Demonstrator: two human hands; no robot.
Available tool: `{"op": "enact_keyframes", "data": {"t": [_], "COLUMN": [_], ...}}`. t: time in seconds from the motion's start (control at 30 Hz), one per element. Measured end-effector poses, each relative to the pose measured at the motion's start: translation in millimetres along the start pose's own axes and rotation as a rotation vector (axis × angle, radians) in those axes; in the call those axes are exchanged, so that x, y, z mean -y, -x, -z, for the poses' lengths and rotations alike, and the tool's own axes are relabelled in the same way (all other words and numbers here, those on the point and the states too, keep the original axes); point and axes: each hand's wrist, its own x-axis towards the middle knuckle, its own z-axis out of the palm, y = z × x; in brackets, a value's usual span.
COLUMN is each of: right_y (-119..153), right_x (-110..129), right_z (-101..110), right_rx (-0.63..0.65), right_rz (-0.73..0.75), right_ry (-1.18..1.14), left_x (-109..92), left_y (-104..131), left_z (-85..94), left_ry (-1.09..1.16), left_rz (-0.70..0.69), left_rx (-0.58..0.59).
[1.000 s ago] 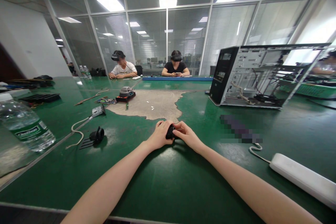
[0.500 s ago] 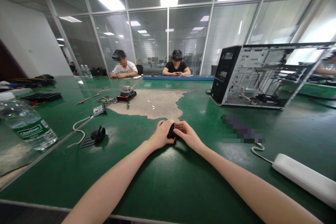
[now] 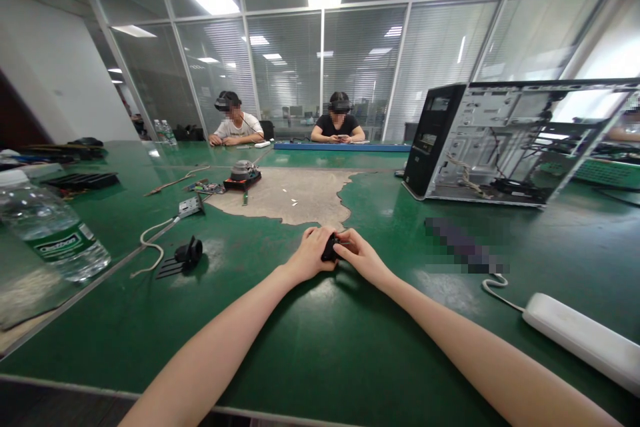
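Note:
A small black part (image 3: 330, 248) sits between my hands above the green table (image 3: 320, 347); its kind cannot be made out. My left hand (image 3: 310, 255) is wrapped round it from the left. With thumb and fingers, my right hand (image 3: 361, 255) grips its right side, and much of the part is hidden by both hands. Off to the left lies a black plastic piece with long prongs (image 3: 187, 253). Behind that, a metal bracket (image 3: 191, 207) rests beside a pale cable (image 3: 150, 243).
An opened computer case (image 3: 490, 147) stands at right. Nearer are a blurred-out dark object (image 3: 463, 240) and a white power adapter (image 3: 580, 333). A water bottle (image 3: 55, 233) stands at left, a heat-sink fan (image 3: 243, 173) farther back. Two people (image 3: 339, 127) sit across the table.
Both hands keep their grip on the black part, almost unmoved. The whole view has shifted very slightly.

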Motion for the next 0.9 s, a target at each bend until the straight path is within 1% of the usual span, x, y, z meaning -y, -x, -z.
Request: {"op": "enact_keyframes", "data": {"t": [0.13, 0.2, 0.27, 0.33, 0.5, 0.57, 0.73, 0.83, 0.9], "right_y": [-4, -4, -4, -2, 3, 3, -1, -3, -3], "right_x": [-6, -8, -7, -5, 3, 3, -2, -3, -2], "right_z": [0, 1, 2, 3, 4, 4, 2, 2, 3], "right_rx": [-0.075, -0.089, -0.067, -0.02, 0.064, 0.056, -0.032, -0.043, -0.027], "right_rz": [-0.025, -0.041, -0.051, -0.046, 0.025, 0.017, -0.027, -0.071, -0.081], "right_ry": [0.019, 0.035, 0.051, 0.046, -0.023, -0.043, -0.036, -0.028, -0.033], "left_x": [1, 1, 1, 0, -2, -2, -1, -1, -1], "left_y": [-1, -1, -1, -1, 0, 0, 0, -1, -1], "left_z": [-1.6, -1.9, -1.6, -0.9, 0.2, -0.3, -1.8, -1.7, -1.3], "left_ry": [-0.005, -0.01, -0.011, -0.008, -0.007, -0.01, -0.03, -0.035, -0.033], "left_rz": [-0.017, -0.02, -0.022, -0.024, -0.032, -0.034, -0.017, -0.017, -0.023], "left_rx": [0.003, 0.0, -0.002, -0.003, -0.005, -0.01, -0.006, -0.003, -0.007]}}
